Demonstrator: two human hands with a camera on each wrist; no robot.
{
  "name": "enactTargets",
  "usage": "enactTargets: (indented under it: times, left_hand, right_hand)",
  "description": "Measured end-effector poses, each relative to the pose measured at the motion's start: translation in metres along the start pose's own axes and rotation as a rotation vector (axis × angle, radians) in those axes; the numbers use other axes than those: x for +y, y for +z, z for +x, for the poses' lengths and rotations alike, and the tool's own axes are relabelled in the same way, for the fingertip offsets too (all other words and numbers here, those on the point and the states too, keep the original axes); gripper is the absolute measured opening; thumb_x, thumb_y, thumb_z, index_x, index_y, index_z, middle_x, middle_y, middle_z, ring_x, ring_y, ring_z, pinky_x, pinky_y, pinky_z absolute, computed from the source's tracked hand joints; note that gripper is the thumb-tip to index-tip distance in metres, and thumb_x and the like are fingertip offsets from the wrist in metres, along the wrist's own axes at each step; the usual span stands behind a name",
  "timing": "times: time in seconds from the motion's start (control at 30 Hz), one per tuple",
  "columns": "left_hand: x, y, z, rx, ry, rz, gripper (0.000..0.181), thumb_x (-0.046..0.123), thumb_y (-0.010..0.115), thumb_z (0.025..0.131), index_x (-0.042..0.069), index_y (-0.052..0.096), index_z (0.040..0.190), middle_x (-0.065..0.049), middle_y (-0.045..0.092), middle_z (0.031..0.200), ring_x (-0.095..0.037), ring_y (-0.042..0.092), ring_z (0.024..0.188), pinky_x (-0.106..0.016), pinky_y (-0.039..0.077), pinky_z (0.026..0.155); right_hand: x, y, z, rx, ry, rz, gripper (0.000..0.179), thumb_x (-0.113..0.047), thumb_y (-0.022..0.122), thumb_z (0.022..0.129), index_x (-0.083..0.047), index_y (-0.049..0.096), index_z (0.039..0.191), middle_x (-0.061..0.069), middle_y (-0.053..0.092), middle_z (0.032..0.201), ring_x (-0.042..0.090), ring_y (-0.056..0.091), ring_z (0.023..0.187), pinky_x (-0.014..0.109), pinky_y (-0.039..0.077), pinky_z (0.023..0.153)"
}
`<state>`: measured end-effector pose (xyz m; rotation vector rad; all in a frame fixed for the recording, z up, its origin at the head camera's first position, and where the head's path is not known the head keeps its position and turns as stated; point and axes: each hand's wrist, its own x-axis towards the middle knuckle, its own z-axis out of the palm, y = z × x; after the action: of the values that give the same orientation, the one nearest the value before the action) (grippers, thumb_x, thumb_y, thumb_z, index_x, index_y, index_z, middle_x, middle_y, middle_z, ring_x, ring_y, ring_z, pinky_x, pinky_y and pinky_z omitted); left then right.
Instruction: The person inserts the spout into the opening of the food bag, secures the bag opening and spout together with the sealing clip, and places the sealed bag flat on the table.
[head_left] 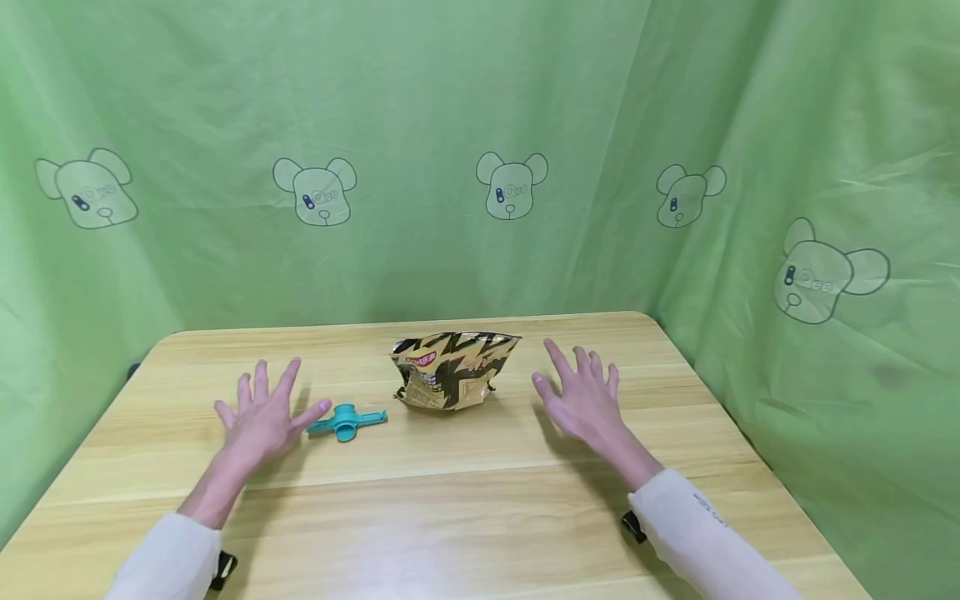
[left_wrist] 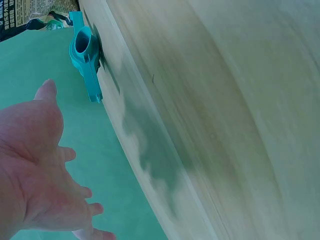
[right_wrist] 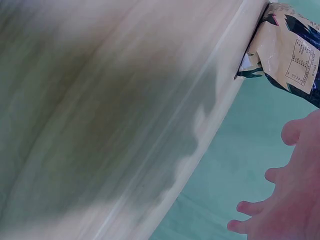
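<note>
A gold and black snack bag (head_left: 453, 371) stands upright near the middle of the table, its wide top edge uppermost. To its left lies a teal bag clip with a round spout (head_left: 346, 422). My left hand (head_left: 260, 423) hovers over the table with fingers spread, its thumb tip close to the clip's left end. On the other side of the bag, my right hand (head_left: 585, 402) is held above the wood, fingers apart and nothing in it. The right wrist view shows a printed panel on the bag (right_wrist: 301, 60) beyond the thumb.
The wooden table (head_left: 450, 517) has rounded far corners. Behind it and along the right hangs a green curtain (head_left: 420, 92) with bear-head outlines. Pale sleeves (head_left: 701, 533) and dark wrist straps (head_left: 633, 527) are on both arms.
</note>
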<state>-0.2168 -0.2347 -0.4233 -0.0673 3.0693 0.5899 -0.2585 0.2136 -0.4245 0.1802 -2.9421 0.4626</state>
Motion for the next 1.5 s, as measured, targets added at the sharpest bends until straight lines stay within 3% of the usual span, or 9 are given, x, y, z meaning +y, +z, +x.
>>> enactTargets:
  times: [0.33, 0.87, 1.17, 1.33, 1.5]
  left_hand:
    - [0.008, 0.005, -0.002, -0.023, 0.037, -0.031, 0.098, 0.069, 0.053, 0.094, 0.017, 0.008, 0.164, -0.036, -0.009, 0.163, -0.064, 0.0, 0.146, -0.087, 0.0, 0.104]
    - [0.033, 0.022, -0.006, -0.081, 0.121, -0.043, 0.091, 0.062, 0.056, 0.096, 0.014, 0.016, 0.163, -0.036, 0.004, 0.163, -0.057, 0.013, 0.147, -0.082, 0.015, 0.11]
    - [0.037, 0.027, -0.009, -0.112, 0.156, -0.058, 0.087, 0.055, 0.059, 0.098, 0.003, 0.025, 0.159, -0.039, 0.016, 0.16, -0.058, 0.022, 0.146, -0.077, 0.022, 0.111]
    - [0.039, 0.027, -0.01, -0.125, 0.161, -0.079, 0.083, 0.052, 0.06, 0.098, 0.0, 0.031, 0.156, -0.041, 0.028, 0.154, -0.057, 0.032, 0.141, -0.075, 0.027, 0.111]
    - [0.04, 0.026, -0.009, -0.13, 0.178, -0.082, 0.074, 0.043, 0.065, 0.098, -0.005, 0.042, 0.148, -0.033, 0.056, 0.129, -0.046, 0.057, 0.115, -0.064, 0.045, 0.099]
  right_hand:
    - [-0.004, 0.0, -0.003, -0.043, 0.002, 0.009, 0.069, -0.053, 0.039, 0.105, -0.025, 0.016, 0.164, 0.033, 0.019, 0.162, 0.057, 0.014, 0.149, 0.076, -0.003, 0.116]
    - [-0.025, 0.007, -0.012, -0.056, -0.061, 0.011, 0.07, -0.053, 0.044, 0.104, -0.024, 0.021, 0.163, 0.031, 0.026, 0.16, 0.053, 0.024, 0.148, 0.075, 0.008, 0.117]
    - [-0.038, 0.01, -0.02, -0.068, -0.095, 0.034, 0.068, -0.051, 0.045, 0.104, -0.024, 0.023, 0.162, 0.03, 0.026, 0.162, 0.052, 0.023, 0.149, 0.073, 0.004, 0.119]
    - [-0.043, 0.014, -0.023, -0.068, -0.118, 0.036, 0.068, -0.051, 0.045, 0.104, -0.023, 0.024, 0.162, 0.029, 0.027, 0.161, 0.052, 0.024, 0.149, 0.071, 0.004, 0.12]
    - [-0.047, 0.016, -0.025, -0.063, -0.14, 0.023, 0.068, -0.052, 0.046, 0.104, -0.021, 0.027, 0.161, 0.028, 0.03, 0.16, 0.051, 0.027, 0.148, 0.072, 0.007, 0.119]
